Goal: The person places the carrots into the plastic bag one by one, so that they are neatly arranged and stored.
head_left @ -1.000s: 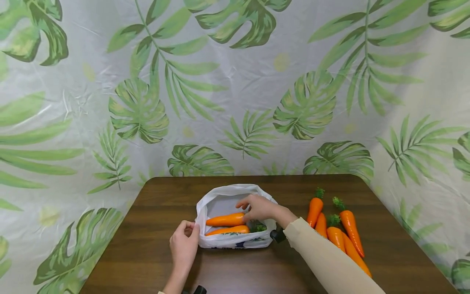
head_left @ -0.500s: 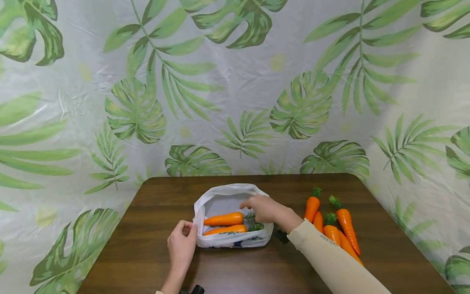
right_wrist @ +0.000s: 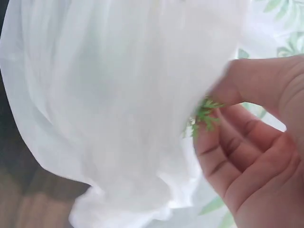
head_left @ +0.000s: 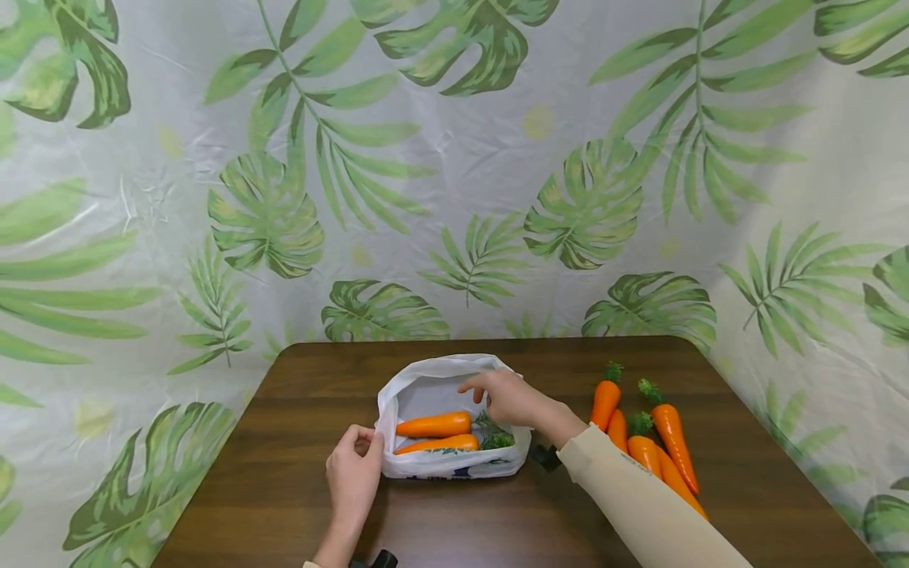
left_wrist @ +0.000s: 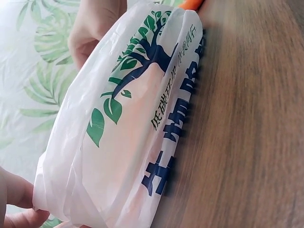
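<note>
A white plastic bag (head_left: 454,361) with a printed tree and lettering lies on the table, its mouth facing the head camera. Inside it two orange carrots (head_left: 433,424) lie side by side, tips to the left and green tops to the right. My left hand (head_left: 355,469) pinches the bag's left rim between thumb and fingers. Over the right side of the bag's mouth, my right hand (head_left: 513,398) has its fingers loosely bent above the carrot tops. A green carrot top (right_wrist: 205,116) shows by the gap between thumb and fingers in the right wrist view; whether they touch it is unclear.
Several carrots (head_left: 675,446) with green tops lie in a group on the right of the brown wooden table (head_left: 305,394), partly behind the right sleeve (head_left: 639,489). A leaf-patterned curtain (head_left: 454,158) hangs behind the table's far edge.
My right hand has let go of the upper carrot in the bag and lifted slightly, uncovering its green top. The left hand keeps its hold on the rim.
</note>
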Available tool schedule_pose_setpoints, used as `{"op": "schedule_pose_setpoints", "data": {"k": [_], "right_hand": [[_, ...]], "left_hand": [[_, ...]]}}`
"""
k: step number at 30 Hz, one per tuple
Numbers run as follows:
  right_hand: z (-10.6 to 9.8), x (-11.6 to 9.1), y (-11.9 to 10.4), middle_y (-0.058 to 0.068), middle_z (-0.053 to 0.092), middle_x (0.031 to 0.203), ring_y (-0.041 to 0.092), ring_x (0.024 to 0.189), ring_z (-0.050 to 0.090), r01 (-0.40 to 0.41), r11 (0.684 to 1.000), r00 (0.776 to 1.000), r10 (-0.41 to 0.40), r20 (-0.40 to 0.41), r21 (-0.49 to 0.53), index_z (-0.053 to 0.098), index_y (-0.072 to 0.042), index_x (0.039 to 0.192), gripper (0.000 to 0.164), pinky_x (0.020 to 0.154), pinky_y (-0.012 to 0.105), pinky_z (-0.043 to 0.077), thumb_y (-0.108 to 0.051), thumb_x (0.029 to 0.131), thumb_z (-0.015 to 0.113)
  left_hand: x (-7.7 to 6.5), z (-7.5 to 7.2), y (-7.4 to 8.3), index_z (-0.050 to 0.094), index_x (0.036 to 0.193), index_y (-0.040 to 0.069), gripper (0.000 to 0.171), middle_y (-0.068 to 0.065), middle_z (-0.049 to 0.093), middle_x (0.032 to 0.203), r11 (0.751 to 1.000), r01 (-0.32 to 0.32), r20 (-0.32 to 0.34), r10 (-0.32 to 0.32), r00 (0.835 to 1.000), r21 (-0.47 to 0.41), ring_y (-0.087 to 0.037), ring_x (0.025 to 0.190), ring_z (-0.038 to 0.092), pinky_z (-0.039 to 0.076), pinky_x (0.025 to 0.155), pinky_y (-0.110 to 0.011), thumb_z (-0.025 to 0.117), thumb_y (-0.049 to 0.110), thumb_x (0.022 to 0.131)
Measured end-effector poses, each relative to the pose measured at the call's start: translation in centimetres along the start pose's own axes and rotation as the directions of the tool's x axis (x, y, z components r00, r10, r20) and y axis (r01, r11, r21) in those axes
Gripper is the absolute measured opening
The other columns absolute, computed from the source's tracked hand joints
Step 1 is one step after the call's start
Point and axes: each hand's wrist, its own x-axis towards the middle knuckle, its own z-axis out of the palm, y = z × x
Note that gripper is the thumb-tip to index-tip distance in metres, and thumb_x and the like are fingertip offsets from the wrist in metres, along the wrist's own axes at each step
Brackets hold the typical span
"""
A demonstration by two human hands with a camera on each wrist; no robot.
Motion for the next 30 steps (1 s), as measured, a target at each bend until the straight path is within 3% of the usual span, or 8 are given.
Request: {"op": "schedule_pose_setpoints", "data": {"k": [4, 10, 16, 23, 26, 30], "right_hand": [[0.4, 0.2, 0.8, 0.011, 0.071, 0.102, 0.010, 0.076, 0.063, -0.004, 0.999, 1.000, 0.005, -0.020, 0.054, 0.069, -0.014, 0.127, 0.060, 0.064, 0.026, 0.052, 0.018, 0.078, 0.053], [1.0, -0.4, 1.7, 0.009, 0.070, 0.099, 0.013, 0.077, 0.063, -0.025, 0.999, 1.000, 0.025, 0.007, 0.043, 0.072, -0.010, 0.120, 0.054, 0.066, 0.028, 0.053, 0.019, 0.078, 0.054], [1.1, -0.7, 1.7, 0.006, 0.069, 0.094, 0.016, 0.076, 0.059, -0.066, 0.998, 0.998, 0.066, 0.018, -0.006, 0.073, -0.012, 0.119, 0.053, 0.059, 0.028, 0.048, 0.017, 0.078, 0.057], [1.7, -0.7, 1.6, 0.001, 0.072, 0.089, 0.012, 0.077, 0.063, -0.059, 0.990, 0.996, 0.066, 0.052, -0.126, 0.076, -0.012, 0.113, 0.032, 0.072, 0.035, 0.054, -0.006, 0.081, 0.076], [1.8, -0.7, 1.6, -0.001, 0.072, 0.086, 0.010, 0.074, 0.062, -0.047, 0.984, 0.998, 0.054, 0.033, -0.174, 0.077, -0.012, 0.108, 0.028, 0.071, 0.034, 0.054, -0.005, 0.080, 0.078], [1.9, -0.7, 1.7, -0.006, 0.070, 0.081, 0.007, 0.070, 0.060, -0.016, 0.977, 1.000, 0.017, 0.002, -0.213, 0.079, -0.014, 0.096, 0.026, 0.067, 0.031, 0.052, 0.003, 0.078, 0.071]], "left_hand": [[0.1, 0.1, 0.1, 0.069, 0.081, 0.013, 0.010, 0.001, 0.068, 0.072, 1.000, 0.003, 0.006, -0.003, 1.000, -0.009, -0.018, 0.069, 0.063, 0.047, 0.066, -0.037, 0.073, 0.016, 0.089], [0.0, 0.2, -0.1, 0.068, 0.080, 0.014, 0.010, 0.002, 0.068, 0.071, 1.000, 0.002, 0.012, -0.002, 1.000, -0.018, -0.018, 0.069, 0.064, 0.047, 0.066, -0.036, 0.074, 0.015, 0.088], [0.1, 0.1, -0.3, 0.068, 0.080, 0.014, 0.010, 0.001, 0.068, 0.071, 1.000, -0.004, 0.000, 0.004, 1.000, -0.019, -0.018, 0.068, 0.064, 0.047, 0.066, -0.037, 0.074, 0.015, 0.088], [-0.2, 0.0, -0.2, 0.069, 0.081, 0.013, 0.010, 0.001, 0.069, 0.073, 1.000, -0.003, 0.010, 0.003, 1.000, -0.011, -0.018, 0.070, 0.065, 0.048, 0.067, -0.037, 0.074, 0.015, 0.089], [-0.2, 0.0, -0.1, 0.069, 0.081, 0.013, 0.010, 0.001, 0.069, 0.073, 1.000, -0.004, 0.013, 0.004, 1.000, -0.011, -0.018, 0.070, 0.064, 0.047, 0.066, -0.036, 0.073, 0.015, 0.089], [-0.2, -0.1, 0.0, 0.069, 0.082, 0.013, 0.009, 0.001, 0.069, 0.073, 1.000, 0.000, 0.012, 0.000, 1.000, -0.009, -0.018, 0.070, 0.064, 0.047, 0.066, -0.037, 0.073, 0.016, 0.089]]}}
